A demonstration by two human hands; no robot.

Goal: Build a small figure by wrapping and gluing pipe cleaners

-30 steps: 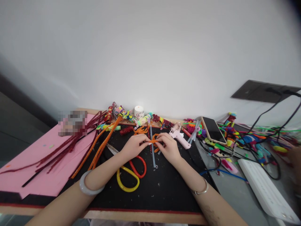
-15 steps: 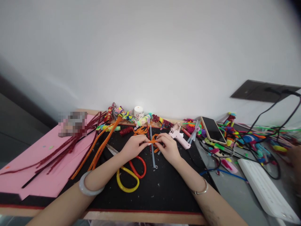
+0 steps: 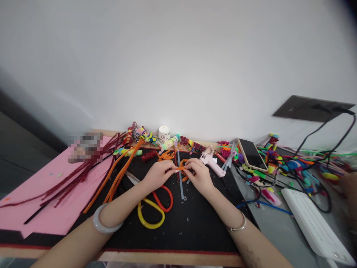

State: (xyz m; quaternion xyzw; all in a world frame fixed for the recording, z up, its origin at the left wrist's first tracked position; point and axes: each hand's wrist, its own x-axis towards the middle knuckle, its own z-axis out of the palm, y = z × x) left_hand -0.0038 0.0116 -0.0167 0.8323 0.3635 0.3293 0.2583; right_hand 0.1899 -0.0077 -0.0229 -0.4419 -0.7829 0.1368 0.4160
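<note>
Between my fingertips is a short orange pipe cleaner [image 3: 180, 168], pinched at its left end by my left hand [image 3: 160, 174] and at its right end by my right hand [image 3: 199, 176]. Both hands are closed and hover over the black mat [image 3: 192, 227]. Below the pipe cleaner lies a translucent glue stick [image 3: 182, 186]. Cut orange pieces [image 3: 166, 155] are heaped just beyond my left hand. Scissors [image 3: 152, 216] with one yellow and one red handle lie under my left forearm. A pink glue gun [image 3: 212, 163] rests beyond my right hand.
Dark red pipe cleaners [image 3: 80, 175] and pink sheets [image 3: 55, 201] are on the left, with long orange pipe cleaners [image 3: 122, 175] beside them. A phone [image 3: 252, 154], cables and a white power strip [image 3: 312, 223] occupy the right. Part of another person's hand [image 3: 348, 186] shows at the right edge.
</note>
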